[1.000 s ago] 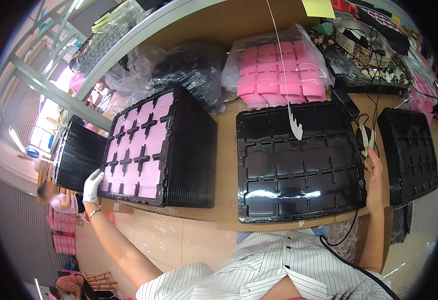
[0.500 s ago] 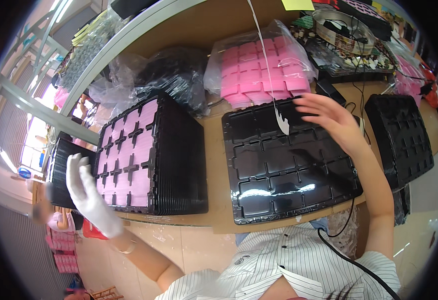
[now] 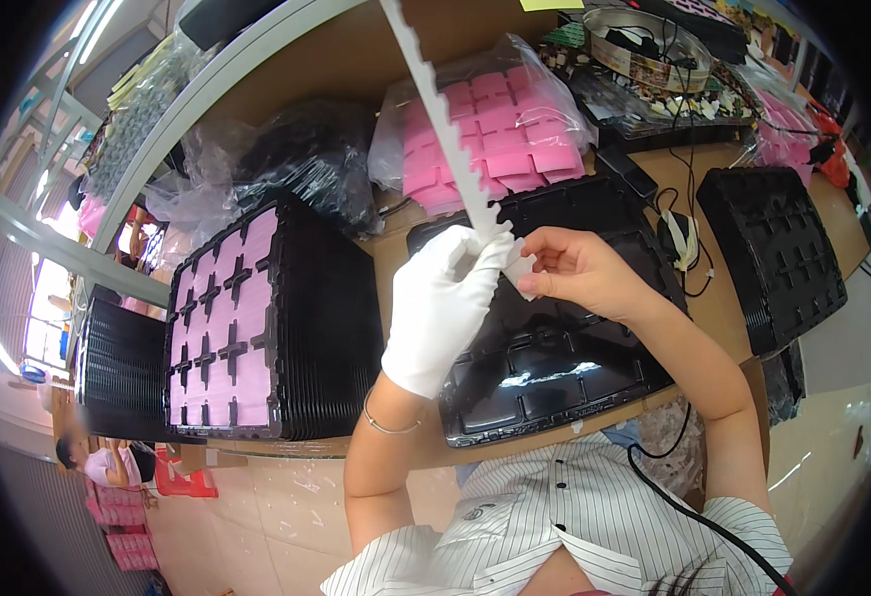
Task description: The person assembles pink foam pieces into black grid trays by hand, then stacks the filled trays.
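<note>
A white strip with a toothed edge (image 3: 445, 129) hangs down from above over a shiny black compartment tray (image 3: 545, 377). My left hand (image 3: 445, 303), in a white glove with a bracelet at the wrist, pinches this strip near its lower part. My right hand (image 3: 580, 273) is bare; its thumb and fingertips are closed on the strip's lower end, just beside the left fingertips. Both hands are above the tray and cover part of it. To the left stands a tall stack of black trays (image 3: 331, 318), its top layer filled with pink sheets (image 3: 222, 328).
Pink moulded pieces in a clear bag (image 3: 490, 129) lie behind the tray, with a dark plastic-wrapped bundle (image 3: 296, 164) to their left. More black trays (image 3: 778, 253) stand at right. Cables (image 3: 689, 199) run beside them. A grey metal frame bar (image 3: 187, 119) crosses the left side.
My left hand has swung in from the far left and closed on the strip. My right hand has moved left and down to its lower end. The strip now spans more of the view.
</note>
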{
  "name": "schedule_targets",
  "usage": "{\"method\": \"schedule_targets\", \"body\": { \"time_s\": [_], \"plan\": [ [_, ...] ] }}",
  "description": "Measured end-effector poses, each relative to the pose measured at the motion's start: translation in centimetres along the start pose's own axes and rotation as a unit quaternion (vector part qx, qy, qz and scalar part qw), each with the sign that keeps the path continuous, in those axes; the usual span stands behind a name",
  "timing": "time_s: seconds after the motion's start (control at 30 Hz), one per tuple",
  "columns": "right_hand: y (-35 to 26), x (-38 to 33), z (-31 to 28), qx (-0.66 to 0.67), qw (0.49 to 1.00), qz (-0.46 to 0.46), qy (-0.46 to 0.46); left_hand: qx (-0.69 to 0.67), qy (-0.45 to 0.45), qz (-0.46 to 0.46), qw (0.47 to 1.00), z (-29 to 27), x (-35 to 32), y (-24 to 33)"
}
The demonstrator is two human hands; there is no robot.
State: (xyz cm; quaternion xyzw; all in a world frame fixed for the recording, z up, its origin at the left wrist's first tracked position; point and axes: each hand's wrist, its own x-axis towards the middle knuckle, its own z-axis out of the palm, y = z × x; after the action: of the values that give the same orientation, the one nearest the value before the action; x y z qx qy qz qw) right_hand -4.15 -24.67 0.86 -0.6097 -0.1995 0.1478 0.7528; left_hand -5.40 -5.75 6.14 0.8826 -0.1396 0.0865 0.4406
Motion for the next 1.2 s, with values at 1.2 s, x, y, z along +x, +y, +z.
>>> {"method": "schedule_targets", "body": {
  "time_s": [1.2],
  "plan": [
    [7.8, 20.4, 0.5, -0.701, 0.580, 0.191, -0.367, -0.176, 0.125, -0.131, 0.967, -4.4, -0.3, -4.0]
  ]
}}
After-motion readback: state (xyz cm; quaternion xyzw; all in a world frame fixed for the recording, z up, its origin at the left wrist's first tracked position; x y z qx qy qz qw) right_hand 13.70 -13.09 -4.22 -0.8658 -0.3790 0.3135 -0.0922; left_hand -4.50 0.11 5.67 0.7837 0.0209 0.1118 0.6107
